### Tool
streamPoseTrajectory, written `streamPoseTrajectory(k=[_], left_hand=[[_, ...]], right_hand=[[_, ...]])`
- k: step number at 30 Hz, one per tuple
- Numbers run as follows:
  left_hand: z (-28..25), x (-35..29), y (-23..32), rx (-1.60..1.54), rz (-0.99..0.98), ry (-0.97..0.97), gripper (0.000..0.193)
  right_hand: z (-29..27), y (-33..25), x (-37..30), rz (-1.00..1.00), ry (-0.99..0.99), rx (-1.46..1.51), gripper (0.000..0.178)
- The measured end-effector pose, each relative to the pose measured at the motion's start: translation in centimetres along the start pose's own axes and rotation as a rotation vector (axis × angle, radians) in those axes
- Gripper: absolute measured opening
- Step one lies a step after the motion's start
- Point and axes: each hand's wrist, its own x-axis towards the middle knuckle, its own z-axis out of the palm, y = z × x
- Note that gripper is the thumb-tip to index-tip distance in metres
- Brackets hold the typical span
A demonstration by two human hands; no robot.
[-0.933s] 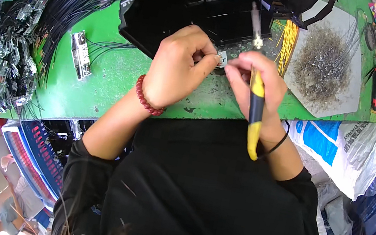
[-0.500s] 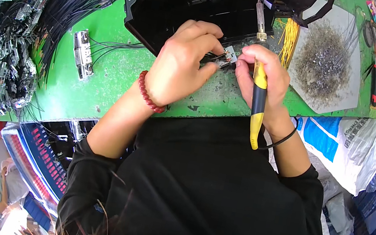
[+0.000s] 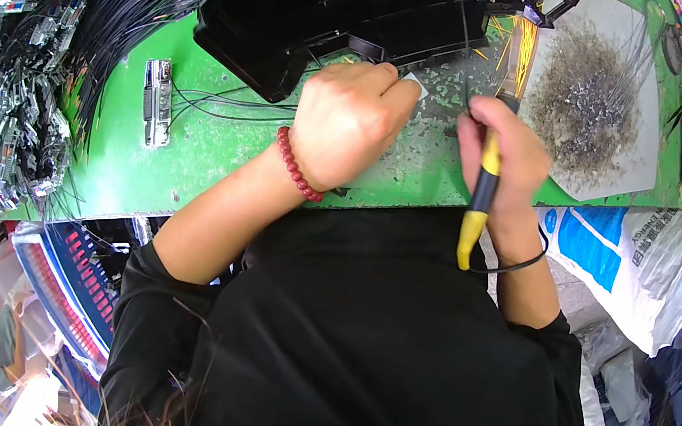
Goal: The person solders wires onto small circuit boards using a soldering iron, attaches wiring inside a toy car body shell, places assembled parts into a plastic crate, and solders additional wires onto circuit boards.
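My left hand [image 3: 348, 123], with a red bead bracelet on the wrist, is closed around a small white and metal part [image 3: 412, 85] on the green work mat [image 3: 216, 145]. My right hand [image 3: 502, 155] grips a tool with a yellow and black handle [image 3: 481, 197], its metal tip pointing up toward a bundle of yellow wires [image 3: 524, 45]. Thin black wires run between my two hands.
A black plastic tray [image 3: 341, 3] lies behind my hands. A grey sheet heaped with wire clippings [image 3: 589, 102] is at the right, a small metal connector [image 3: 157, 100] at the left. Bundles of black cables [image 3: 132, 3] and shiny parts [image 3: 8, 109] fill the left side. A white and blue bag [image 3: 634, 256] hangs at the right.
Both hands have shifted slightly away from my body and apart; the right hand with the tool has moved right, the left hand now covers the small part.
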Motion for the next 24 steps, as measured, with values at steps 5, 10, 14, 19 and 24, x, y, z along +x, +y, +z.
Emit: streamPoseTrajectory(k=[5, 10, 14, 19, 24], left_hand=[[0.6, 1.5, 2.2, -0.078, -0.202, -0.137, 0.007], [0.4, 1.4, 2.9, 0.163, -0.051, -0.191, 0.012], [-2.2, 2.2, 3.5, 0.074, 0.02, -0.106, 0.023], [-1.9, 3.2, 3.0, -0.308, 0.062, 0.039, 0.026], [-2.4, 3.3, 1.8, -0.281, 0.059, -0.132, 0.014]], right_hand=[[-2.4, 0.3, -1.4, 0.152, 0.103, 0.195, 0.033], [-2.2, 0.1, -2.0, 0.202, 0.072, 0.311, 0.032], [-2.3, 0.2, -2.9, 0.279, -0.011, 0.373, 0.038], [-0.7, -1.8, -2.6, 0.422, 0.12, 0.8, 0.038], [-1.2, -1.3, -2.6, 0.41, 0.079, 0.694, 0.039]])
